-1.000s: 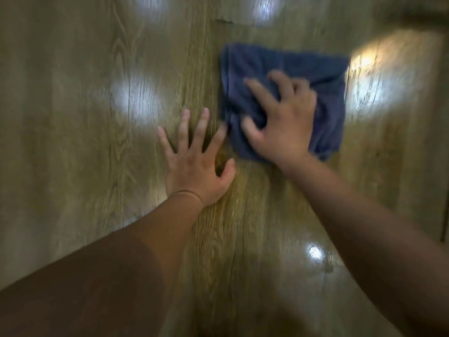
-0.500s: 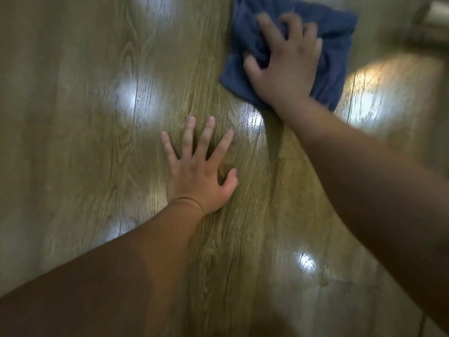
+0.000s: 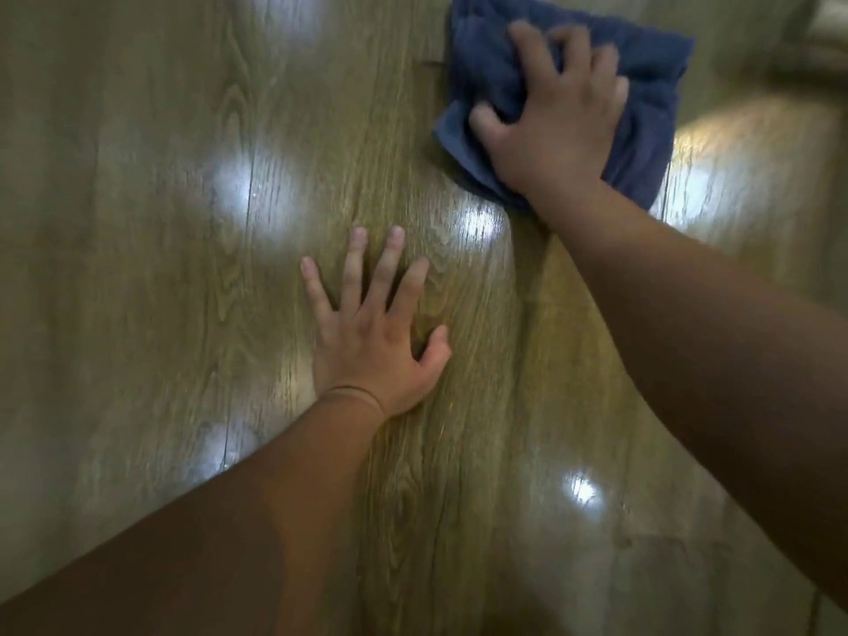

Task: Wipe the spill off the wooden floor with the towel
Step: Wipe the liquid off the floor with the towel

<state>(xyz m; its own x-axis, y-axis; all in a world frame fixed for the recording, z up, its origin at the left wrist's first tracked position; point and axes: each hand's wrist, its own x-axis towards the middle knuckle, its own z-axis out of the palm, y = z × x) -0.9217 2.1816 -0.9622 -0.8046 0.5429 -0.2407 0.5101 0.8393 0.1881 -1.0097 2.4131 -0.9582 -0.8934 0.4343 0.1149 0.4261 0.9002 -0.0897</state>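
A folded dark blue towel (image 3: 651, 107) lies on the glossy wooden floor (image 3: 160, 291) at the upper right. My right hand (image 3: 555, 126) lies on top of it with fingers curled into the cloth, thumb hooked at its near left edge, bunching the fabric. My left hand (image 3: 371, 332) rests flat on the floor in the middle of the view, fingers spread and straight, holding nothing. No spill shows plainly; the boards carry only bright light reflections.
Bright lamp reflections dot the planks around both hands. A pale blurred object (image 3: 826, 25) sits at the top right corner, past the towel. Bare floor stretches to the left.
My right hand pushed the towel away from me, up the floor and slightly right, and its fingers have curled tighter into the cloth. My left hand has stayed planted.
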